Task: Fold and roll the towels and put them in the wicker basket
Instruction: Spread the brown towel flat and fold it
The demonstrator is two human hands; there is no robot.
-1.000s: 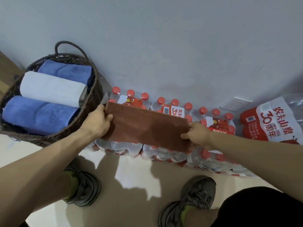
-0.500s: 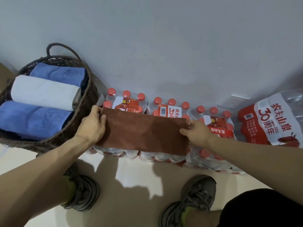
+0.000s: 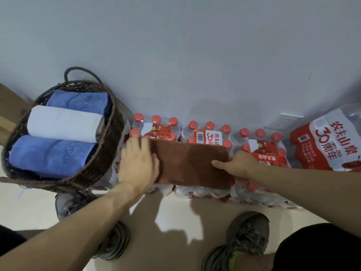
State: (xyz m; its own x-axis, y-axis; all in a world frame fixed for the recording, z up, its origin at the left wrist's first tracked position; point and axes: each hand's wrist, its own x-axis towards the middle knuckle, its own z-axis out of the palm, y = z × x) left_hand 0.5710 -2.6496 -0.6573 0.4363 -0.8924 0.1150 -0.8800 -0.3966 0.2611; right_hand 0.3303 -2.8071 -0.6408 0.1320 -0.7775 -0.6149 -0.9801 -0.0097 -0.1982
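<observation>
Three rolled towels are seen in the wicker basket [image 3: 109,153] in the head view, the only view supplied: a blue roll [image 3: 50,155] nearest the camera, a white roll [image 3: 62,124] in the middle, and a second blue roll [image 3: 80,99] at the far side. The rolls lie side by side, touching. The basket stands at the left against the grey wall [image 3: 195,45], its loop handle [image 3: 82,72] raised at the far rim.

A brown towel [image 3: 193,165], folded into a flat rectangle, is laid on top of the shrink-wrapped packs of red-capped water bottles [image 3: 207,133], just right of the basket. The left hand [image 3: 137,163] is placed flat on the towel's left end, fingers straight and slightly spread, palm down; nothing is gripped. The right hand [image 3: 238,163] is held at the towel's right edge; its thumb is seen extended on top of the cloth, while the remaining fingers are hidden, so a pinch is suggested but it cannot be told for certain.

A larger water bottle with a red label [image 3: 322,143] is noted at the far right, tilted on its side. A white wall socket [image 3: 283,120] is seen behind the packs. Two grey shoes [image 3: 244,237] are visible on the pale floor [image 3: 175,222] below, and a cardboard box [image 3: 9,106] is partly seen at the left edge.
</observation>
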